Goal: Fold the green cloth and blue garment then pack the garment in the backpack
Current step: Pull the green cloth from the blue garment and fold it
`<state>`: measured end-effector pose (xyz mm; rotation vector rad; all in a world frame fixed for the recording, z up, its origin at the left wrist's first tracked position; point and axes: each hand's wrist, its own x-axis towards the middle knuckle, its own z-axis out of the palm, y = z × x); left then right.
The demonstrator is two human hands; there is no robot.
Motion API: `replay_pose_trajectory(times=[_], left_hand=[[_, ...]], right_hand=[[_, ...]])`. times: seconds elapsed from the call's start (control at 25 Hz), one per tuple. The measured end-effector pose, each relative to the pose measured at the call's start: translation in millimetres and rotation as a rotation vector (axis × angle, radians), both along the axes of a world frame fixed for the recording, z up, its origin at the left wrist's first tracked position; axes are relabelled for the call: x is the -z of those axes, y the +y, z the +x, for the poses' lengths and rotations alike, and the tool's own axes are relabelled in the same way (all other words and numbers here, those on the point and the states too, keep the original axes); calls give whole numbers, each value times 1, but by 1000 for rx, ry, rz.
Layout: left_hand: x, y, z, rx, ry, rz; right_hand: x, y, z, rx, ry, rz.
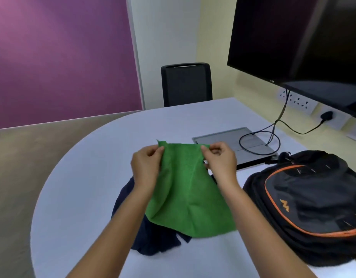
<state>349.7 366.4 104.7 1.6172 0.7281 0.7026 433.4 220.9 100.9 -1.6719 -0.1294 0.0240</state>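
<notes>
The green cloth (188, 189) hangs in the air above the table's middle. My left hand (146, 164) pinches its top left corner and my right hand (221, 161) pinches its top right corner. Under the cloth lies the dark blue garment (159, 237), crumpled on the white table (83, 187) and partly hidden by the cloth and my arms. The black backpack (313, 203) with orange trim lies flat at the right, its zip closed as far as I can see.
A grey floor box lid (233, 141) with black cables (273, 129) sits behind the cloth. A large dark monitor (303, 41) hangs at the upper right above wall sockets. A black chair (186, 85) stands at the table's far edge.
</notes>
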Motion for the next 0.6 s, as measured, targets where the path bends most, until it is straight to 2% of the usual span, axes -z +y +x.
replay_pose_trajectory(times=[0.36,0.6], left_hand=[[28,-39,0,45,44,-27],[25,-39,-1,60,-12,-17]], right_hand=[[20,25,-36,-181,33,76],[24,29,-34,-113,-84,3]])
